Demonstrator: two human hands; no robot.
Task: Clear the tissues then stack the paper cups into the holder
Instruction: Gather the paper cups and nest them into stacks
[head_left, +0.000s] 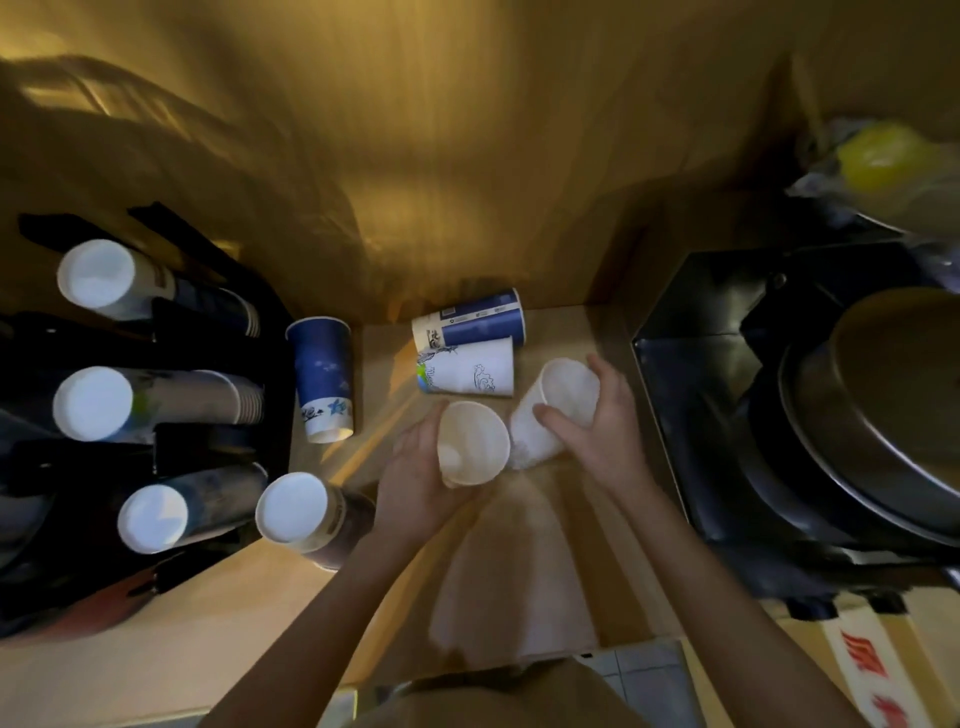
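Holding one white cup (471, 442) in your left hand (415, 470) and another cup (558, 410) in your right hand (602, 434), align rims before nesting them gently.

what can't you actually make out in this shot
Head view only:
- Black cup holder: left part cut off by the frame edge.
- Yellow object, top right: blurred, inside clear plastic, unidentifiable.
- White cup in the right hand: print hidden by fingers and glare.
- Tissues: none discernible.
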